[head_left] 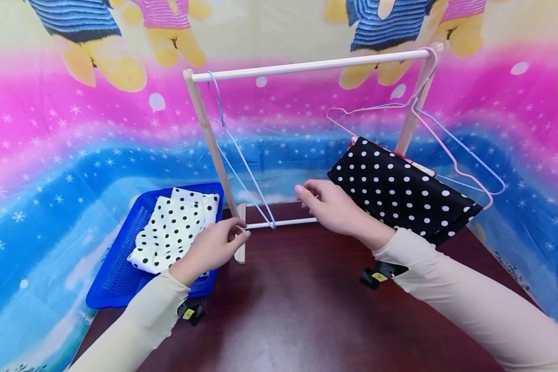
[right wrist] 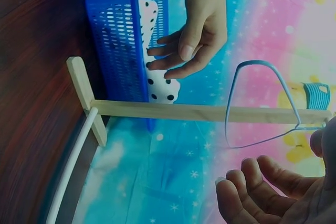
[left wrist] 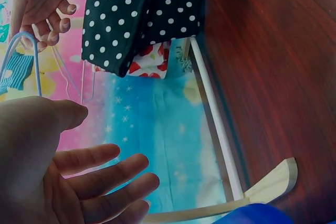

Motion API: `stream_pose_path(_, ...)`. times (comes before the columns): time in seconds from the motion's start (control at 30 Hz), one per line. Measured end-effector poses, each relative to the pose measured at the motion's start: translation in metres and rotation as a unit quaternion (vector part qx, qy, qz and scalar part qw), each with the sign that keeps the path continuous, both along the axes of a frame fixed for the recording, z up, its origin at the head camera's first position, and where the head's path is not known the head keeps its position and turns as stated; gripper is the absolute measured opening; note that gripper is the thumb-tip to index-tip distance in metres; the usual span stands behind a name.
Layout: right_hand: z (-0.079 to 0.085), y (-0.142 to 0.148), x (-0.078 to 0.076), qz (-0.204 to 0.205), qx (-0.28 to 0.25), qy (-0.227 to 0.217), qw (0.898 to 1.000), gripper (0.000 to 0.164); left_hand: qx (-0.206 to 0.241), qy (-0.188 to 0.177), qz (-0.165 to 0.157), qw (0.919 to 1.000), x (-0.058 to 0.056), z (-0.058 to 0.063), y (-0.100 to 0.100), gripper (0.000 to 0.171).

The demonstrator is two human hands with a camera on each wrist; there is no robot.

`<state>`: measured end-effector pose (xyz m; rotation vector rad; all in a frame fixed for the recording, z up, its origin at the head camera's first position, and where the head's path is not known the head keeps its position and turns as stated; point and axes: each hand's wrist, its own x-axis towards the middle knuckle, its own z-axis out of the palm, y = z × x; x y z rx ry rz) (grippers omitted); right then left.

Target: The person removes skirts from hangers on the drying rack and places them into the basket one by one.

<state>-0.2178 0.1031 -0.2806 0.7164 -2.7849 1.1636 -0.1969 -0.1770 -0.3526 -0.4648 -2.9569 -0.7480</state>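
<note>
My left hand (head_left: 211,248) hovers beside the right edge of the blue basket (head_left: 103,294), its fingers loosely bent and holding nothing. Inside that basket lies a folded white cloth with black dots (head_left: 172,230). Toward the middle, my right hand (head_left: 335,206) is raised in front of the rack, with relaxed fingers and nothing in its grasp. A light blue hanger (head_left: 247,170) hangs from the rail's left end, between the hands in the head view, with no cloth on it. At right, a black cloth with white dots (head_left: 400,191) drapes over a pink hanger (head_left: 446,150).
The clothes rack has a white top rail (head_left: 307,67), wooden posts (head_left: 209,134) and a white lower bar (head_left: 293,222). Another blue hanger (head_left: 474,150) hangs behind the pink one; a red-and-white cloth (left wrist: 152,61) shows behind the black one. A printed curtain (head_left: 279,119) surrounds the dark table (head_left: 279,305).
</note>
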Motion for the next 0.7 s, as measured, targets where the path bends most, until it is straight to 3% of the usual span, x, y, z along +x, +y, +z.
stream_pose_path(0.4,-0.009,0.015,0.003,0.001,-0.008,0.007,1.000,0.035,0.013,-0.019,-0.004,0.9997,0.002,-0.009,0.011,0.031)
stream_pose_path(0.7,-0.012,0.021,0.007,-0.002,-0.003,0.020,1.000,0.033,0.023,-0.013,-0.008,0.9996,0.004,-0.015,0.022,0.028)
